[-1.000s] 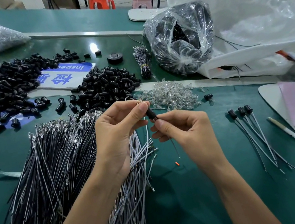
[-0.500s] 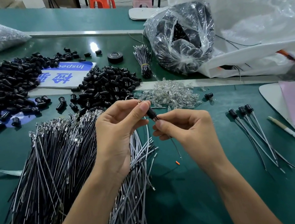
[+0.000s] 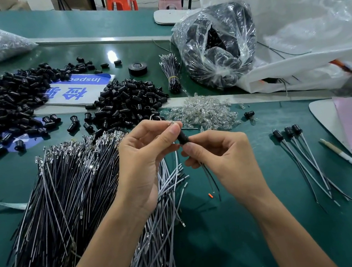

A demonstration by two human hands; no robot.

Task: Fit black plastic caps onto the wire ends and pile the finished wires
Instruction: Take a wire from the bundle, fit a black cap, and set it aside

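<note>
cap (image 3: pixel 183 138), one only, is pinched between left hand (image 3: pixel 145 162) and right hand (image 3: pixel 220 161), both curled on it; its thin wire (image 3: pixel 209 174) hangs below. it seems light and stiff, wire bendy: better hold near the cap. three finished wires (image 3: pixel 304 157) lie at right, two cap heaps (image 3: pixel 127 102) beyond

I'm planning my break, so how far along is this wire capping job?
Early days. Done: three capped wires lie at the right. In hand: the left hand pinches a black cap while the right hand holds its wire. Left: a large pile of uncapped wires and heaps of loose caps.
</note>
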